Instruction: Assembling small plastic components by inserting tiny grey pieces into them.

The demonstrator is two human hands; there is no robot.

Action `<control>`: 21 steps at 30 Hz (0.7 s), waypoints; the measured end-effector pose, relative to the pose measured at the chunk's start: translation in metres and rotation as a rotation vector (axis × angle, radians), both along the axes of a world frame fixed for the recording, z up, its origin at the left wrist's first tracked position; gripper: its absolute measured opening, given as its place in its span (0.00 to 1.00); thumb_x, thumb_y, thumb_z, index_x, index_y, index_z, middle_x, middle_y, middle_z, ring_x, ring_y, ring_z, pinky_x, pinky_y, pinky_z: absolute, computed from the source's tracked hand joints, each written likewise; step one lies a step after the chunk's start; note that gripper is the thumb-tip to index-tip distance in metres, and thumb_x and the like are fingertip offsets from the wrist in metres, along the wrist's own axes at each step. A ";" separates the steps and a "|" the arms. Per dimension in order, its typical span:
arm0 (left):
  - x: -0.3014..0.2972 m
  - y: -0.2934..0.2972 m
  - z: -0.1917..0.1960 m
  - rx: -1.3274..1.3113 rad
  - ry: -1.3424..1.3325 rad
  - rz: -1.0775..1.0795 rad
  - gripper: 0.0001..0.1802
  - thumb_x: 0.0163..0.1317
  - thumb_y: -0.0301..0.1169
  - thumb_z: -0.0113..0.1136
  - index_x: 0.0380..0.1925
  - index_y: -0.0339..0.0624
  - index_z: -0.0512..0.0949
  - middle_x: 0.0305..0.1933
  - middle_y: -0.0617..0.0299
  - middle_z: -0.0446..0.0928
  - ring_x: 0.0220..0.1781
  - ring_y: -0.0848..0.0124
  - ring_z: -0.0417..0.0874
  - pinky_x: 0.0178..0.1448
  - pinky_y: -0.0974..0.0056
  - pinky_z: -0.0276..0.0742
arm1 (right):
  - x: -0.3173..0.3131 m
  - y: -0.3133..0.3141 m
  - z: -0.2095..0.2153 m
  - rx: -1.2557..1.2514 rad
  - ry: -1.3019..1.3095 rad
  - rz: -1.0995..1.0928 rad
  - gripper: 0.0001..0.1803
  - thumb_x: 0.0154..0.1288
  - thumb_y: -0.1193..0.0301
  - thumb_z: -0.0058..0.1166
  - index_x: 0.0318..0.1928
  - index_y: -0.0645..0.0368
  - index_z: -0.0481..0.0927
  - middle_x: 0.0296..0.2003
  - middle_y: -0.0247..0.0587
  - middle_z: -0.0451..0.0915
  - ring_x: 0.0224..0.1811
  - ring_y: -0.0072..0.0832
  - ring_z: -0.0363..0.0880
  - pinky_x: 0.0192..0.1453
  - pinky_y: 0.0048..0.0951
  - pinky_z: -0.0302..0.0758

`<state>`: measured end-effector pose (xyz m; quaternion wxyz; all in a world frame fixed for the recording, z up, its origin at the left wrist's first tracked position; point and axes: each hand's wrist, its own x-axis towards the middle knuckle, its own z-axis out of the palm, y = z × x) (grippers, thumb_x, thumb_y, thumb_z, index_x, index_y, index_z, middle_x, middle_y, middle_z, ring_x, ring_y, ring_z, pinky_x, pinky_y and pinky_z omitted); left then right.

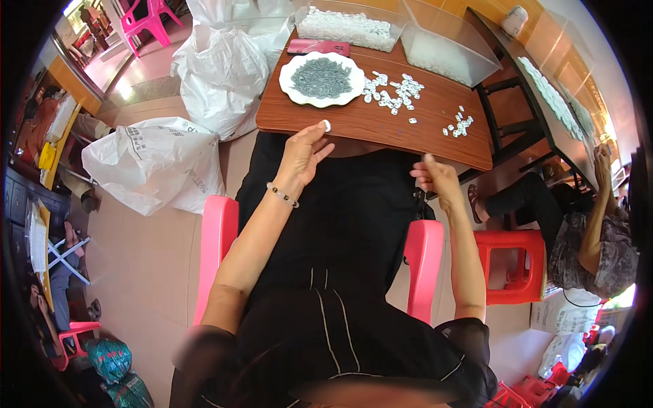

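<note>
My left hand (303, 155) is raised at the near edge of the brown table (381, 126), pinching a small white plastic piece (326, 125) between thumb and fingertips. A bead bracelet circles that wrist. My right hand (435, 178) hangs just below the table's near right edge, fingers curled closed; whether something is inside it I cannot tell. A white scalloped plate (292, 92) heaped with small grey parts stands on the table ahead of my left hand. Loose white pieces (393, 92) lie scattered to its right, with a smaller cluster (457, 126) farther right.
Two clear plastic bins (445, 47) with white pieces and a pink flat case (318, 47) sit at the table's far side. White sacks (153, 163) lie on the floor left. Pink chair arms (218, 238) flank me. Another person (592, 238) sits right beside a red stool (513, 265).
</note>
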<state>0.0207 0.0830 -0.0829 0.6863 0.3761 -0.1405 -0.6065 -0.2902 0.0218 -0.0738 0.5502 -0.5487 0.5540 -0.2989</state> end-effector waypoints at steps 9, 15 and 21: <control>0.001 -0.016 0.009 0.047 -0.015 -0.032 0.13 0.59 0.29 0.64 0.42 0.32 0.77 0.40 0.59 0.78 0.43 0.66 0.79 0.52 0.58 0.77 | -0.039 -0.045 -0.034 0.085 -0.731 -0.436 0.30 0.58 0.52 0.63 0.53 0.59 0.72 0.46 0.42 0.78 0.45 0.33 0.80 0.47 0.33 0.81; 0.004 -0.022 0.005 0.055 -0.081 -0.040 0.14 0.61 0.29 0.63 0.42 0.31 0.76 0.41 0.57 0.77 0.45 0.65 0.78 0.54 0.57 0.76 | -0.038 -0.050 -0.040 0.063 -0.779 -0.451 0.29 0.57 0.56 0.65 0.53 0.58 0.73 0.44 0.40 0.79 0.43 0.31 0.81 0.44 0.32 0.82; 0.007 -0.022 0.006 0.046 -0.076 -0.120 0.13 0.63 0.30 0.61 0.41 0.31 0.76 0.43 0.55 0.76 0.47 0.62 0.78 0.55 0.56 0.77 | -0.040 -0.044 -0.031 0.132 -0.693 -0.330 0.27 0.60 0.52 0.61 0.48 0.62 0.74 0.36 0.42 0.82 0.33 0.25 0.83 0.36 0.25 0.84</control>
